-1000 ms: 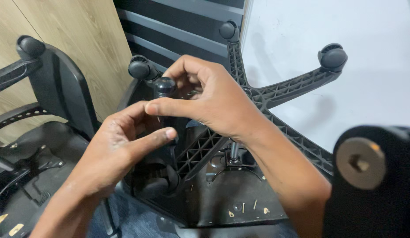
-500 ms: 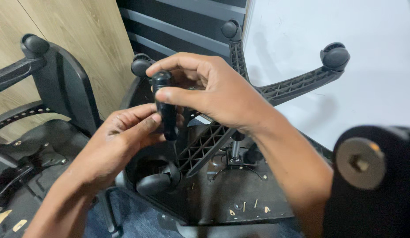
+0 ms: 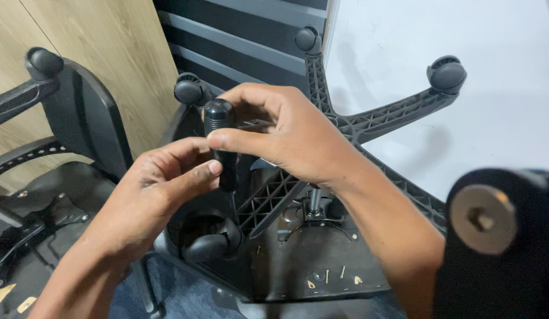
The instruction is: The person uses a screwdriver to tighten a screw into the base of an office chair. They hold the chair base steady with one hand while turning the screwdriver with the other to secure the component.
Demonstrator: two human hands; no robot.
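Note:
A black tool handle (image 3: pixel 220 127) with a rounded top stands upright over an upturned office chair. My right hand (image 3: pixel 292 139) pinches its upper part between thumb and fingers. My left hand (image 3: pixel 147 198) comes from below and presses thumb and fingers on the handle's middle. The lower end of the tool is hidden behind my left hand and the chair parts. Beneath it lies the black star-shaped chair base (image 3: pixel 369 124), with a ribbed arm (image 3: pixel 268 198) running under my hands.
Casters sit at the arm ends (image 3: pixel 447 74), (image 3: pixel 307 38), (image 3: pixel 189 91), and one lies low (image 3: pixel 206 245). Loose screws (image 3: pixel 327 274) rest on the seat underside. A second black chair (image 3: pixel 79 118) stands left. A black part with a round metal bolt (image 3: pixel 484 218) fills the near right.
My right hand has uncovered the handle's top and now pinches it from the side. My left thumb has closed on the handle's middle. The handle stands more upright.

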